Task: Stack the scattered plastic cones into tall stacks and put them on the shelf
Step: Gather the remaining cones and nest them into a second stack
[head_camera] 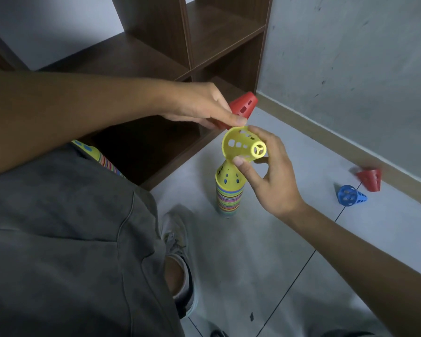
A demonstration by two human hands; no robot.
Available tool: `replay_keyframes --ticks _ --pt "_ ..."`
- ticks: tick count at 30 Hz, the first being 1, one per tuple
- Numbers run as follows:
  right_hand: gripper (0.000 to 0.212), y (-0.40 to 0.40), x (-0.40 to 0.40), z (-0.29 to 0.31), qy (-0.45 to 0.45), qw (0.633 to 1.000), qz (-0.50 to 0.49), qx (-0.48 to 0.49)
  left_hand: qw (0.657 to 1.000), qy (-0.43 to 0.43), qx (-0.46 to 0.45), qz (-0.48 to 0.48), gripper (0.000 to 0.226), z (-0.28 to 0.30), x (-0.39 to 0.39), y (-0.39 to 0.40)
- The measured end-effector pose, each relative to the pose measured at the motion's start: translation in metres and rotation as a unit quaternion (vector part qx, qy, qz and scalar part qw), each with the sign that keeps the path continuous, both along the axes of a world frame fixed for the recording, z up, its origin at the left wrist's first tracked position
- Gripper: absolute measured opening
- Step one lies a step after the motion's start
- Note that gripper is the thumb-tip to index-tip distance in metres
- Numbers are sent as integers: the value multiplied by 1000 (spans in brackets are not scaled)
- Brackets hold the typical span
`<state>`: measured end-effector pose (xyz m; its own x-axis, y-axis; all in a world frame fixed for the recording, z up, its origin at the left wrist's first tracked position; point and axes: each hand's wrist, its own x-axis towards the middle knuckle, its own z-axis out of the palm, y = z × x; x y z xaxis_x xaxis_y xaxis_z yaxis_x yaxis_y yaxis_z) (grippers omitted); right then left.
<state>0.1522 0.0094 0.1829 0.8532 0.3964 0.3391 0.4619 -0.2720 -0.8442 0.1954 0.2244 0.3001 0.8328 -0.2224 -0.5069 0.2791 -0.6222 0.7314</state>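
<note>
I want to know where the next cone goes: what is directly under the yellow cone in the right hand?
Under the yellow cone, held by the right hand, stands the multicoloured cone stack on the floor, topped by another yellow cone. The held cone covers the stack's tip.

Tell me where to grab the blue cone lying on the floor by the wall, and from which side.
Grip the blue cone across its perforated wall, partway along, coming from above. It lies on its side on the floor, wide mouth facing the camera and narrow end pointing away to the right, so a pinch across the taper should hold. The red cone beside it stands apart.
</note>
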Motion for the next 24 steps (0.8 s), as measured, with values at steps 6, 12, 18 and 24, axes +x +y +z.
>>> replay_keyframes --ticks 6,12,18,24 --pt "54 -4 3 -24 57 990 32 -127 995 -58 83 -3 52 3 -6 5" --pt "50 -4 5 -30 132 980 59 -139 987 -108 93 -72 47 1 -16 0" --pt "39 -7 14 -5 174 984 2 47 980 -138 82 -114 43 -4 -25 3" --pt "37 -1 19 10 154 984 -2 92 971 -138 90 -171 54 -8 -32 -2"
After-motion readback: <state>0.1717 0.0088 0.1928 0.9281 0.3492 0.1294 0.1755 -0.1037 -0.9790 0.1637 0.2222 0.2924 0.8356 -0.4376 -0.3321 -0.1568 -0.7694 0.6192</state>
